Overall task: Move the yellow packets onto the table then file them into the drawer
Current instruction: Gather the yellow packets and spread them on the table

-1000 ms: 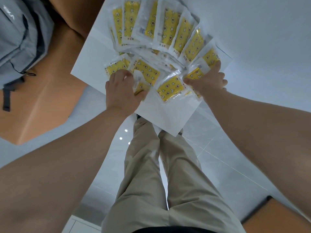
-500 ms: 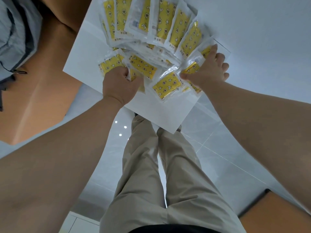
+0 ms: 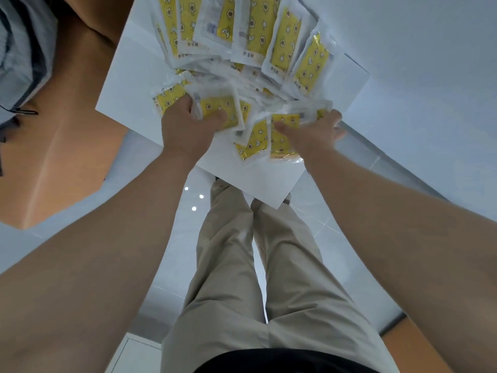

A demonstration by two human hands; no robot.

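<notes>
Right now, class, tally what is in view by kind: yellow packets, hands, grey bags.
yellow packets: at least 11, more hidden in the overlap
hands: 2, left hand and right hand
grey bag: 1
total: at least 14

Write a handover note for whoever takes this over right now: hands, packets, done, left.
Left hand: grips a few of the clear plastic packets with yellow patterned inserts at the near left of the pile.
Right hand: thumb on top, fingers curled round the near right packets.
Packets: fanned and overlapping in one pile on the white flat tabletop, near its corner.
Done: the packets are on the table.
Left: gather them and file them into the drawer. No drawer is in view.
</notes>
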